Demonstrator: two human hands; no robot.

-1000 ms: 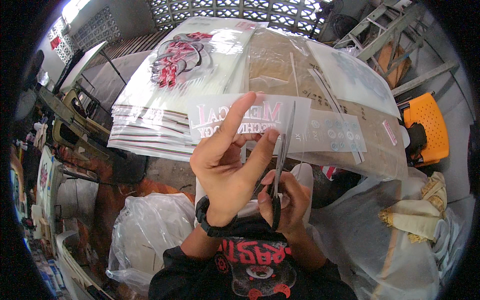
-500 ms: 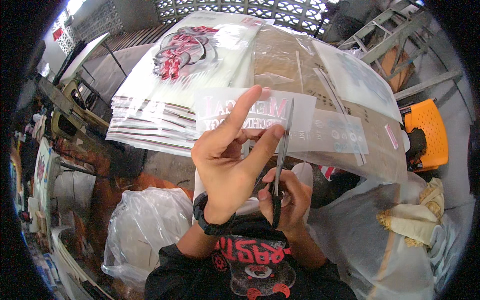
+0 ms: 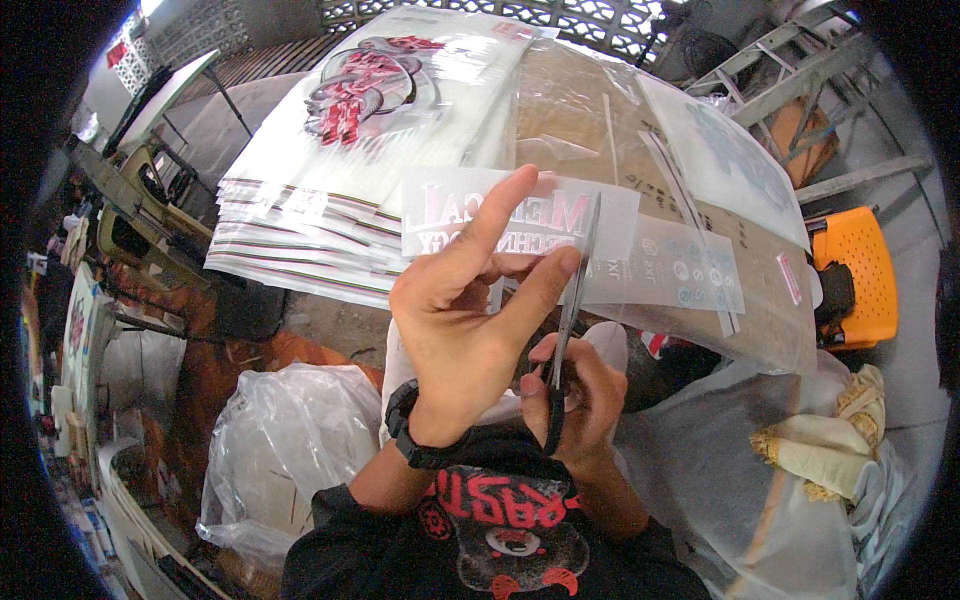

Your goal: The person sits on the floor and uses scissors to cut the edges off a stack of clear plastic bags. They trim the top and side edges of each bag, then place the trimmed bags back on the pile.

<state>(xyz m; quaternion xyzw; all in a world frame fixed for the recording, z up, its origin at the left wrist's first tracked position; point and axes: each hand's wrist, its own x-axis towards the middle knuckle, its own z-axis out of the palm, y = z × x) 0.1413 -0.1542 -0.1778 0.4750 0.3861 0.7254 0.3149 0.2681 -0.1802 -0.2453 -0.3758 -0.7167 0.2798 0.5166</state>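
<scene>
A translucent film strip (image 3: 617, 222) printed with pink and white lettering hangs in front of me, above the near edge of the table. My left hand (image 3: 445, 315), with a black watch on its wrist, pinches the strip's lower edge between thumb and fingers; its index finger points up across the print. In my right hand (image 3: 592, 400) are black-handled scissors (image 3: 570, 325), held upright from below. Their blades cross the strip just right of the lettering, near the left thumb tip. Whether the blades are fully closed is hard to see.
Stacked printed film sheets (image 3: 275, 165) cover the table's left side. Brown cardboard (image 3: 565, 110) under clear plastic lies at the right, with another printed film piece (image 3: 690, 268) over it. A clear plastic bag (image 3: 280, 450), an orange chair (image 3: 862, 275) and a ladder (image 3: 775, 70) stand around.
The whole view has shifted slightly. My hands, the strip and the scissors sit a little further right in the picture, with nearly the same grip.
</scene>
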